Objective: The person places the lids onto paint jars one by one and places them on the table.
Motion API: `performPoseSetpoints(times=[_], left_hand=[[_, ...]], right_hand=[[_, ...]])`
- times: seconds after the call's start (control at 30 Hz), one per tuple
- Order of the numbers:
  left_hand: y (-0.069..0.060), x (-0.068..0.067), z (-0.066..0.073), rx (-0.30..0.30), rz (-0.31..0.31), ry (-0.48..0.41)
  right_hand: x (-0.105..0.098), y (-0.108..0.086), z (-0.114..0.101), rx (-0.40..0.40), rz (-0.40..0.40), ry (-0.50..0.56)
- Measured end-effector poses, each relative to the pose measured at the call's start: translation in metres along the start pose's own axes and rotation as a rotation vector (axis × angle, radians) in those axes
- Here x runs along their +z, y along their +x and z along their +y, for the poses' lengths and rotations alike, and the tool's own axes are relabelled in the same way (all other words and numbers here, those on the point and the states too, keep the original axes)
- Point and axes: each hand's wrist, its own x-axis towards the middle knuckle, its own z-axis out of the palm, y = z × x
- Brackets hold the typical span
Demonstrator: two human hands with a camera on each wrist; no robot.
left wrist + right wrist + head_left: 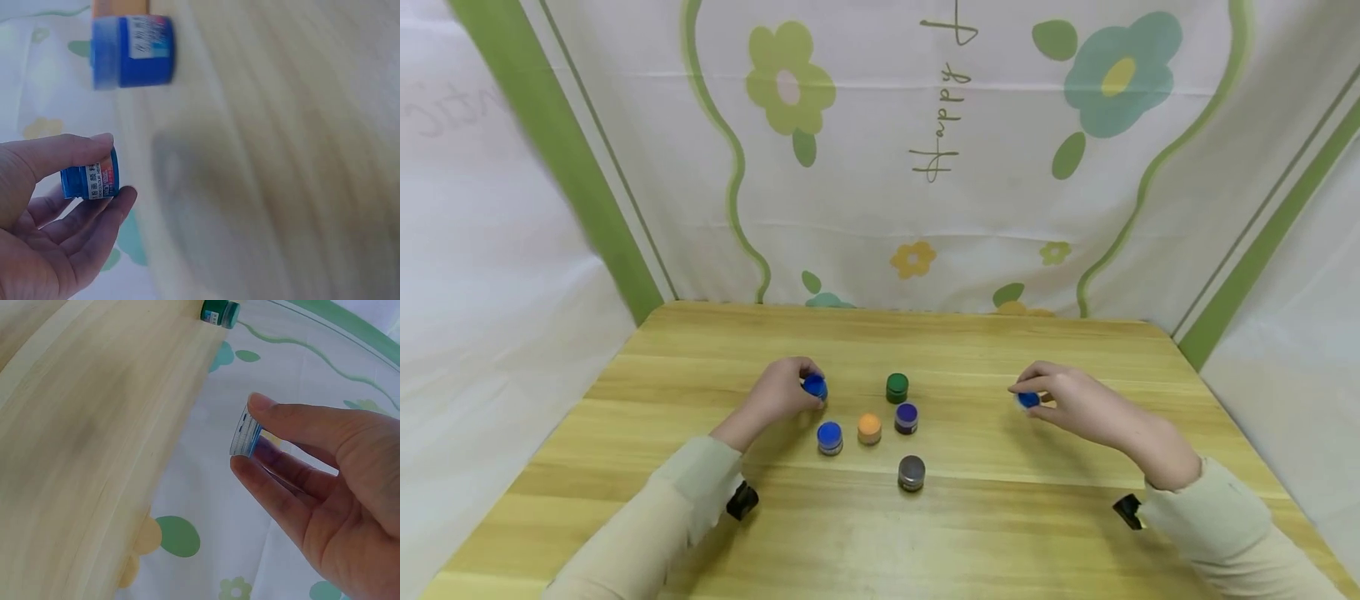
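Note:
In my left hand [782, 390] I hold a small blue paint jar [100, 179], gripped between thumb and fingers. Its printed label faces the left wrist camera. My right hand [1071, 400], well apart on the right, pinches a short round blue piece [246, 432] with a whitish ridged side; it looks like a jar lid. Close to the left hand stand a second blue paint jar [830, 437] and an orange one [869, 428]. Beyond them are a green jar [897, 387], a purple jar [906, 418] and, nearer me, a grey jar [912, 473].
All the standing jars are upright on a wooden table [992, 533]. At its far edge hangs a white flower-printed cloth [865, 192], with more cloth at both sides. Black wrist mounts [742, 501] show at both sleeves.

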Motion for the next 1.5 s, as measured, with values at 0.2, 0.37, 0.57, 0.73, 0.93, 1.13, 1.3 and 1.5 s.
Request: performPoseSetpoints(times=[0.2, 0.37, 0.57, 0.73, 0.93, 1.13, 1.3, 1.5], left_hand=[[-0.004, 0.0, 0.01, 0.005, -0.044, -0.072], [-0.008, 0.002, 0.017, 0.01, -0.046, -0.132], [-0.013, 0.006, 0.03, 0.02, -0.033, -0.199], [-0.014, 0.011, 0.039, 0.036, -0.029, -0.251], [-0.015, 0.017, 0.049, 0.047, -0.019, -0.294], [-0.014, 0.023, 0.058, 0.06, -0.023, -0.349], [-0.01, 0.032, 0.061, 0.102, -0.041, -0.407], [-0.01, 0.037, 0.07, 0.127, -0.055, -0.434]], right_hand=[[-0.004, 0.007, -0.006, -0.029, 0.005, 0.007], [-0.012, 0.012, -0.011, -0.063, 0.023, 0.003], [-0.017, 0.021, -0.021, -0.1, 0.04, -0.004], [-0.017, 0.03, -0.03, -0.146, 0.054, -0.022], [-0.016, 0.04, -0.039, -0.18, 0.052, -0.015], [-0.014, 0.05, -0.049, -0.212, 0.06, -0.015], [-0.011, 0.061, -0.058, -0.261, 0.059, -0.013], [0.0, 0.07, -0.065, -0.339, 0.077, 0.011]])
